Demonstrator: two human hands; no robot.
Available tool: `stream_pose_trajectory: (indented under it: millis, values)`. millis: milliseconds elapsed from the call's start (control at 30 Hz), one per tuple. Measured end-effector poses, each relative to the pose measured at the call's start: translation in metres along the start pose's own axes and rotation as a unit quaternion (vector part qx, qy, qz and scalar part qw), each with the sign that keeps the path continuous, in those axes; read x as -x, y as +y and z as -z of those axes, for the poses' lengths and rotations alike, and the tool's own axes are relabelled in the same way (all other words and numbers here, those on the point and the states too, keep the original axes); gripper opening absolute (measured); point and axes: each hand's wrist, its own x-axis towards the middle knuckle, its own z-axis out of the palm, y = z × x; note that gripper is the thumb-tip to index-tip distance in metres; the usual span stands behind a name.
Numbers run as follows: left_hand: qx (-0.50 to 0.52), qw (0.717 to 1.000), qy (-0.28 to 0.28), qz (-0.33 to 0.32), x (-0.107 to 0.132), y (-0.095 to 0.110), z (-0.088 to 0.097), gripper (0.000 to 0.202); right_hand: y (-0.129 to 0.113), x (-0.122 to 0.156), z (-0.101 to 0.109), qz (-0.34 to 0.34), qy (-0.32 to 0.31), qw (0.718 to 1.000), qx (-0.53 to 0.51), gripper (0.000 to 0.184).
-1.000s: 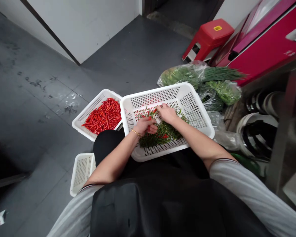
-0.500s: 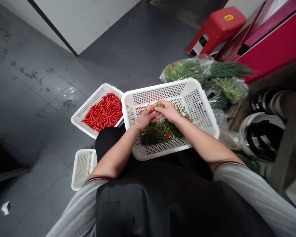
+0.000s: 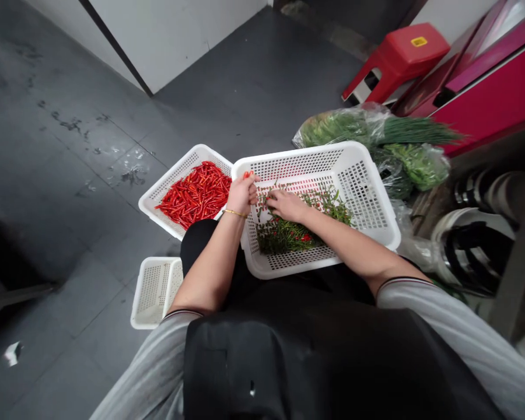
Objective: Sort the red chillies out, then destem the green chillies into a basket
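The dark grey tile floor (image 3: pixel 70 192) is around a seated person who has a white basket (image 3: pixel 359 186) on the lap. The left hand (image 3: pixel 244 193) is at the left rim of the basket and is closed around a red chili (image 3: pixel 247 174). The right hand (image 3: pixel 286 205) is inside the basket with fingers bent onto the green stems (image 3: pixel 289 236); I cannot tell if it grips any. Left of the basket, touching it, is a tray (image 3: pixel 166 178) of chilies (image 3: pixel 196 192), and behind the basket on the right lie bags of greens (image 3: pixel 354 125).
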Motion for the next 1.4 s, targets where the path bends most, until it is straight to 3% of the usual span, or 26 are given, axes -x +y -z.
stream_pose_trajectory:
  millis: [67,100,200,267,333,467,533,600,667,733,800,867,1000,1133,1233,1400]
  values:
    - [0.022,1.000,0.011,-0.016,-0.002,0.004,0.005,0.014,0.019,0.022,-0.010,0.068,-0.026,0.997,0.010,0.028]
    - [0.022,0.999,0.012,-0.020,-0.002,0.004,0.006,0.014,0.033,0.037,-0.011,0.061,-0.033,0.998,0.013,0.026]
    - [0.004,1.000,0.007,-0.016,-0.002,-0.001,-0.001,0.008,0.078,0.080,0.002,-0.047,-0.076,0.996,0.031,0.019]
    - [-0.004,1.000,0.002,-0.016,-0.002,-0.006,-0.008,0.006,0.093,0.091,0.016,-0.124,-0.069,0.989,0.051,0.018]
    - [-0.003,1.000,-0.001,-0.014,-0.003,-0.010,-0.015,0.011,0.088,0.080,0.026,-0.165,-0.036,0.984,0.060,0.028]
    - [-0.016,1.000,0.005,-0.009,-0.006,-0.018,-0.020,0.029,0.031,0.009,0.020,-0.143,0.004,0.990,-0.001,0.041]
    - [-0.037,0.999,0.010,-0.020,-0.008,-0.021,-0.019,0.032,0.006,-0.025,0.013,-0.143,-0.016,0.989,-0.036,0.041]
    - [-0.064,0.997,0.022,-0.037,-0.010,-0.024,-0.016,0.030,-0.001,-0.044,0.010,-0.138,-0.044,0.987,-0.065,0.034]
    - [-0.106,0.992,0.031,-0.058,-0.012,-0.026,-0.012,0.027,0.007,-0.044,0.013,-0.148,-0.034,0.981,-0.124,0.023]
    - [-0.168,0.983,0.015,-0.073,-0.015,-0.029,-0.010,0.026,0.020,-0.031,0.021,-0.168,-0.002,0.955,-0.243,0.019]
    - [-0.234,0.969,-0.032,-0.073,-0.016,-0.032,-0.010,0.026,0.028,-0.011,0.032,-0.170,0.023,0.912,-0.372,0.023]
    - [-0.271,0.957,-0.087,-0.058,-0.016,-0.035,-0.014,0.025,0.026,0.009,0.044,-0.155,0.058,0.897,-0.410,0.028]
    - [-0.249,0.960,-0.127,0.001,-0.011,-0.042,-0.027,0.028,0.006,0.035,0.055,-0.150,0.139,0.963,-0.174,0.036]
    - [-0.196,0.964,-0.152,0.091,0.000,-0.044,-0.035,0.034,0.007,0.042,0.045,-0.199,0.123,0.971,-0.040,0.047]
    - [-0.131,0.966,-0.199,0.104,0.006,-0.037,-0.032,0.033,0.023,0.043,0.026,-0.232,0.070,0.970,-0.020,0.043]
    - [-0.059,0.978,-0.196,0.035,0.002,-0.025,-0.020,0.038,0.045,0.043,-0.003,-0.111,-0.083,0.990,0.027,0.026]
